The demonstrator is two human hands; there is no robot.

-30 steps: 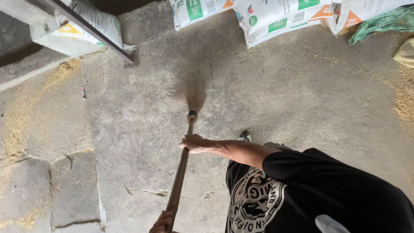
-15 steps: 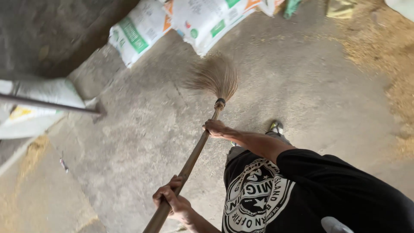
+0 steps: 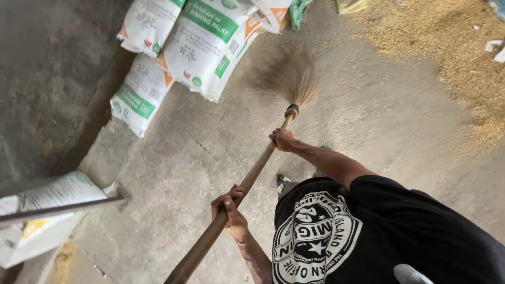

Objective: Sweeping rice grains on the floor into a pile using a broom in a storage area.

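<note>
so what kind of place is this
Probably a grain store or farm shed: white printed sacks are stacked by a rough wall, loose husks or grain lie over the concrete floor, and both hands hold a soft broom.

Broom (image 3: pixel 252 173): long brown wooden handle w/ a fan of soft tan bristles (image 3: pixel 288 76) at the far end, bound by a dark collar. Handle runs diagonally from near-left, bottom edge of view, up to far-right centre. Bristle head is blurred, spread wide, low over the grey concrete floor, just right of the white sacks. Gripped at two spots: approx mid-shaft, and high up just short of the collar. Shaft looks smooth, slightly worn.
</note>
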